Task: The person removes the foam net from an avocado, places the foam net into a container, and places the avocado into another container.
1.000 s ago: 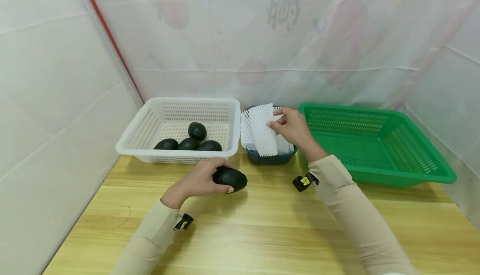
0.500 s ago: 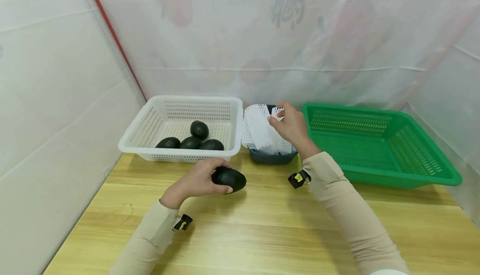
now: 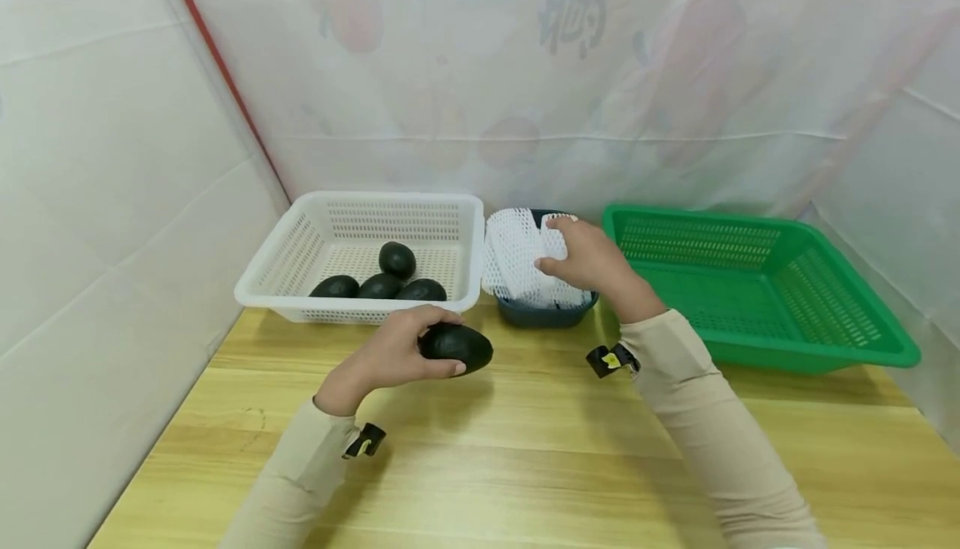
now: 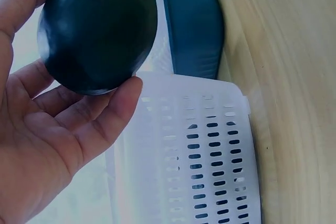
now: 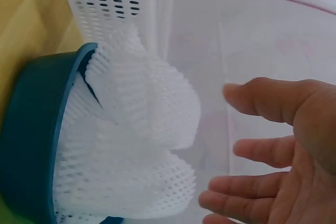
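My left hand [image 3: 393, 353] grips a dark green avocado [image 3: 463, 349] above the table in front of the white basket; in the left wrist view the fingers and thumb curl round the avocado [image 4: 100, 30]. White foam net sleeves [image 3: 517, 253] heap over the rim of a small dark teal basin [image 3: 538, 316]. Over the right side of this heap is my right hand [image 3: 596, 262], thumb and fingers spread. In the right wrist view a gap shows between the fingertips of the hand [image 5: 299, 166] and the foam net sleeves [image 5: 136, 135].
Several avocados [image 3: 381, 286] lie in the white perforated basket [image 3: 360, 306] at the back left. A green perforated basket [image 3: 810, 359] stands at the right. Pale sheeting [image 3: 450, 74] closes off the back and sides of the wooden table [image 3: 510, 466].
A foam net sleeve upright at my right fingertips one second ago now leans left in the heap. My right fingers have spread apart. My left hand has risen slightly with the avocado.
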`<state>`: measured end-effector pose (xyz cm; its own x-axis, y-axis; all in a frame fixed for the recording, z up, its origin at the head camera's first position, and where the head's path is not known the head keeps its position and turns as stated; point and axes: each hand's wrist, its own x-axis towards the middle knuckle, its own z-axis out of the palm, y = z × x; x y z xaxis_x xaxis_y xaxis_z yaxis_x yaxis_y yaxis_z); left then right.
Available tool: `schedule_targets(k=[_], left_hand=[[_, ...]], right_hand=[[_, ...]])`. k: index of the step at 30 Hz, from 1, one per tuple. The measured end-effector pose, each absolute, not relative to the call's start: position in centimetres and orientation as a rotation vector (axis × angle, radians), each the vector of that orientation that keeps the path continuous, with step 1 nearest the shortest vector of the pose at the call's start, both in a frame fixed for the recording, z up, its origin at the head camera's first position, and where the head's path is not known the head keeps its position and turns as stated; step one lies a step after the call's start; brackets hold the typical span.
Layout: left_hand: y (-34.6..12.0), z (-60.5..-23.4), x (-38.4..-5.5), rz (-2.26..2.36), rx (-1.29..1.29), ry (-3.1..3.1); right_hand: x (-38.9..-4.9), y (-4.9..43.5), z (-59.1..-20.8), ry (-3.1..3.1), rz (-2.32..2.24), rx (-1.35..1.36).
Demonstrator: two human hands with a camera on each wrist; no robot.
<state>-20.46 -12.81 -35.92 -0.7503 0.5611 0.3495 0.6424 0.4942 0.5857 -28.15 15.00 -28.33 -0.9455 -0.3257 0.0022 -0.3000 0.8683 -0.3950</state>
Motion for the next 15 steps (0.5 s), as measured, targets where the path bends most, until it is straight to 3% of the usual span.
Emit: schedule_targets(k=[15], left_hand=[[-13.4,-34.7,-21.5,-1.124,-0.975,-2.462]], right_hand=[[-26.4,14.1,-27.8,2.902,-0.424,-0.641]])
